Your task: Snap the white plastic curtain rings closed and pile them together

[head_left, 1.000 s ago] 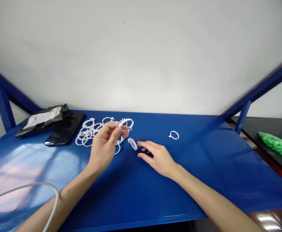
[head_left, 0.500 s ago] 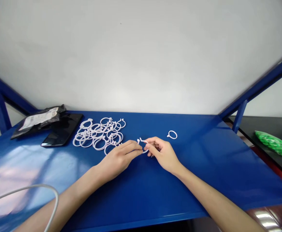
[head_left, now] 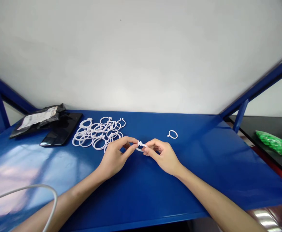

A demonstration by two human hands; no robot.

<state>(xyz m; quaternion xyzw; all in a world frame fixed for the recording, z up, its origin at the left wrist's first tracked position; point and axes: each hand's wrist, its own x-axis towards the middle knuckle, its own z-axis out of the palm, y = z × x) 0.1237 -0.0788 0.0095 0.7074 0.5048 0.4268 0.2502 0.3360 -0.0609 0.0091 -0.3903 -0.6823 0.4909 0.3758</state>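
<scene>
Right of the white plastic ring heap [head_left: 92, 131], left hand [head_left: 114, 157] and right hand [head_left: 163, 156] pinch a white plastic ring [head_left: 142, 144], long axis sideways, clasp toward the heap.

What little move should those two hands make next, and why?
Perhaps a gentle squeeze at the knobs of the white ring: the left hand pinches there, while the right hand grips the ring's other side. I can't tell whether the knobs are fastened, so pressing them seems sensible.
</scene>
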